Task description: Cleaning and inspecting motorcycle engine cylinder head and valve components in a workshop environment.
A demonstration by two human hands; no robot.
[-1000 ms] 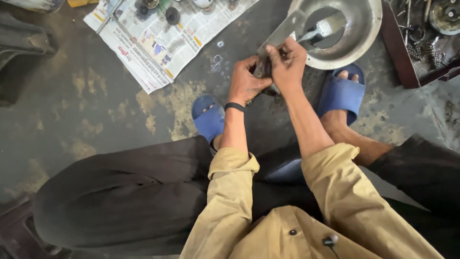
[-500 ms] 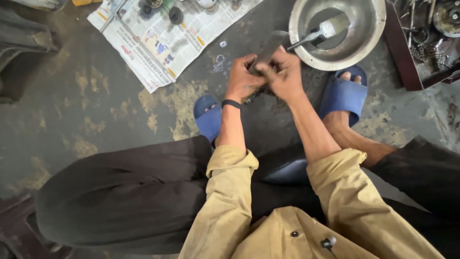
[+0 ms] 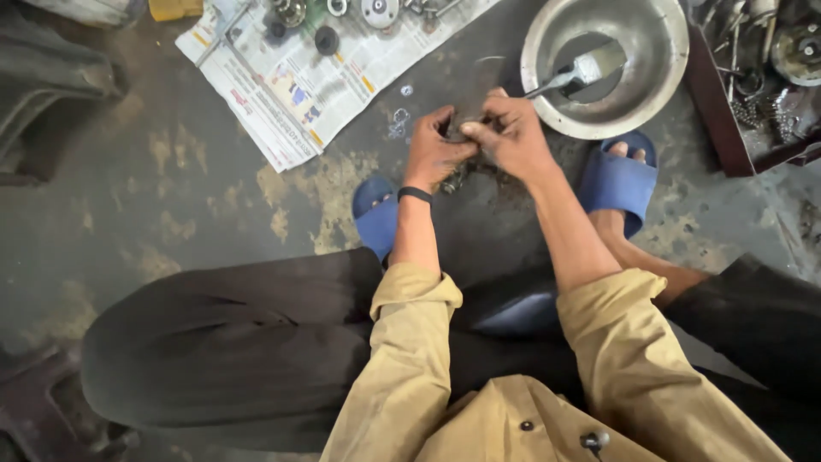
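Note:
Both hands meet over the stained concrete floor, between my feet in blue sandals. My left hand (image 3: 434, 150), with a black band on the wrist, and my right hand (image 3: 510, 135) are closed together on a small dark greasy metal part (image 3: 458, 175), which the fingers mostly hide. A short piece of it hangs below the left palm. Just beyond the right hand stands a round metal bowl (image 3: 654, 85) with a brush (image 3: 583, 71) lying in it.
A newspaper sheet (image 3: 299, 85) on the floor at the upper left carries several small round metal parts. A dark tray (image 3: 735, 128) of metal parts sits at the upper right. My blue sandals (image 3: 620, 180) flank the hands. A dark object lies at the left edge.
Both hands have drawn back from the bowl's rim toward me and a little lower, still closed together on the small part. The brush lies in the bowl as before.

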